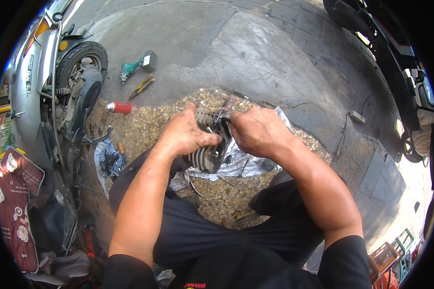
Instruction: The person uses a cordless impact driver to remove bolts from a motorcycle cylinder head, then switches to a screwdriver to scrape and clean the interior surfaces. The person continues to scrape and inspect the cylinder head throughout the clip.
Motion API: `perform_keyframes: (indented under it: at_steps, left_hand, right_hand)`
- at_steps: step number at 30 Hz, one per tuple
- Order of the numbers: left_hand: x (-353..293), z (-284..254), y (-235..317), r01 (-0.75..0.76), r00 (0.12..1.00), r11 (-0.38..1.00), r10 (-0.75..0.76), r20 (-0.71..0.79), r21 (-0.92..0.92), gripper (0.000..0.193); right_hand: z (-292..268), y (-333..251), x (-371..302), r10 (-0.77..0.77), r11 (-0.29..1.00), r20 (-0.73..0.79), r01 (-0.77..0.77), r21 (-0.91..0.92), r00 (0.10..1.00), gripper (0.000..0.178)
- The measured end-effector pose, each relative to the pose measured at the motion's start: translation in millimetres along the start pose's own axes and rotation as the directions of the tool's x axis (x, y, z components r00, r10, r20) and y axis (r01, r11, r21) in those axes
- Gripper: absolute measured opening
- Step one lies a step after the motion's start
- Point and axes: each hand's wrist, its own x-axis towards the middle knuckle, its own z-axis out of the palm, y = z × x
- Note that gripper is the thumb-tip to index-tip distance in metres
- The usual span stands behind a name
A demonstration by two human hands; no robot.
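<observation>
A finned grey metal engine cylinder [208,160] is held up between my knees, above a crumpled silvery sheet [248,166]. My left hand [184,131] grips it from the left, with the thumb laid across toward its dark, open face. At that face's right edge, my right hand [256,131] is closed with its fingers curled inward. A dark curved edge [224,126] shows beside those fingers; what they pinch is hidden behind the knuckles. Small dark parts lie on the sheet beneath.
A silver scooter [31,82] stands at left, its rear wheel [84,62] toward me. On the ground ahead are a green cordless power tool [137,66], yellow-handled pliers [142,86] and a red spray can [119,107]. A blue-stained cloth [108,159] lies left of my knee.
</observation>
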Motion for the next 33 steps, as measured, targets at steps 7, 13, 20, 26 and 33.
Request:
perform_keyframes:
  at_steps: [7,13,20,26,33]
  left_hand:
    - [-10,-6,17,0.024,1.000,0.997,-0.025,0.009,0.068,0.111]
    - [-10,-8,22,0.056,0.998,0.997,-0.054,-0.039,0.059,0.108]
    - [-11,-7,24,0.039,0.999,0.993,-0.036,-0.026,0.111,0.107]
    - [-11,-8,31,0.072,0.996,0.992,-0.066,-0.058,0.104,0.104]
    - [-16,-9,42,0.074,0.995,0.974,-0.059,-0.077,0.216,0.107]
  right_hand:
    - [-8,7,8,0.207,0.978,-0.067,-0.208,-0.005,0.976,0.022]
    - [-13,2,0,0.080,0.992,0.095,-0.089,0.094,0.992,0.028]
    - [-17,-3,-1,0.088,0.995,0.154,-0.095,0.039,0.984,0.027]
    - [-19,-5,-2,0.070,0.998,0.186,-0.069,-0.007,0.980,0.027]
    - [-19,1,5,0.095,0.988,0.208,-0.117,0.099,0.974,0.028]
